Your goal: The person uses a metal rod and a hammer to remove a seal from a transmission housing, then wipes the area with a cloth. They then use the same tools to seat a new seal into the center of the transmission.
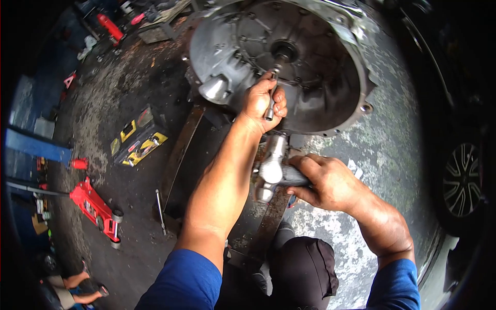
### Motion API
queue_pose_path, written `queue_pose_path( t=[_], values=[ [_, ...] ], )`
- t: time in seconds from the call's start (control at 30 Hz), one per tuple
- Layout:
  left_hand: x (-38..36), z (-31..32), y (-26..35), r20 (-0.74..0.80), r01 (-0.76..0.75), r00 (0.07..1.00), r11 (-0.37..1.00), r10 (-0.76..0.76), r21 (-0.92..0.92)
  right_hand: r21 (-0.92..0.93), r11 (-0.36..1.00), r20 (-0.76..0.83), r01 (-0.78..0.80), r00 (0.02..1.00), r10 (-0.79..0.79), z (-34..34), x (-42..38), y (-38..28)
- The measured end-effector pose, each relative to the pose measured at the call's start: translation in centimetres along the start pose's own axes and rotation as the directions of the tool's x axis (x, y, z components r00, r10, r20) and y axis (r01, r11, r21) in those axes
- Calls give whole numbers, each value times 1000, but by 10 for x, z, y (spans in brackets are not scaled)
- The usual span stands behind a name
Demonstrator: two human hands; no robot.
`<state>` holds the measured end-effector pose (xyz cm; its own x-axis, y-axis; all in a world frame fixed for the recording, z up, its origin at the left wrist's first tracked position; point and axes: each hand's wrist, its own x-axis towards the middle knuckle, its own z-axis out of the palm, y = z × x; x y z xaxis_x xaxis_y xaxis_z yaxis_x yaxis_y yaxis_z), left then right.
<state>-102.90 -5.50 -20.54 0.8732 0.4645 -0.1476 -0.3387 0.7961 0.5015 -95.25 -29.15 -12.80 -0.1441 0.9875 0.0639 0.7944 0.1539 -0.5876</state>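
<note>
Silver and thin, the socket bar (272,98) sits in the closed left hand (257,101), by the middle of the bell housing (330,77). Tipping could make it slip. The right hand (330,183) grips a heavy tool (272,168); loose fingers could drop it.

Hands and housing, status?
Left hand gripping metal tool, tip by housing's centre shaft. Right hand holding hammer, head below housing. Nothing seen between tool tip and shaft.

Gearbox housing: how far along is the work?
Seemingly done: the housing is open, its central shaft exposed. In hand: left hand holds a metal tool toward the shaft; right hand grips a hammer. Remaining, probably: striking; hammer and tool are apart.
</note>
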Motion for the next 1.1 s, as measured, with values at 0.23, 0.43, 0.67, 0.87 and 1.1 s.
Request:
queue_pose_path(
  t=[0.23,0.43,0.67,0.87,1.1],
  values=[
    [2,-4,27,135,6,991,1000,-2,-28,-15,1000,3,10,1000,-10,1,4,-1],
    [9,2,32,139,9,990,999,-13,31,-50,998,43,-23,999,25,-5,9,-4],
    [11,-1,34,152,39,987,999,-43,31,-62,998,23,7,1000,-5,-5,21,-8],
    [13,-1,36,144,51,988,998,-55,37,-101,994,-2,40,999,-41,-5,41,-14],
    [18,-7,38,207,36,977,995,-54,89,-117,993,-45,18,999,-23,-4,63,-3]
  ],
)
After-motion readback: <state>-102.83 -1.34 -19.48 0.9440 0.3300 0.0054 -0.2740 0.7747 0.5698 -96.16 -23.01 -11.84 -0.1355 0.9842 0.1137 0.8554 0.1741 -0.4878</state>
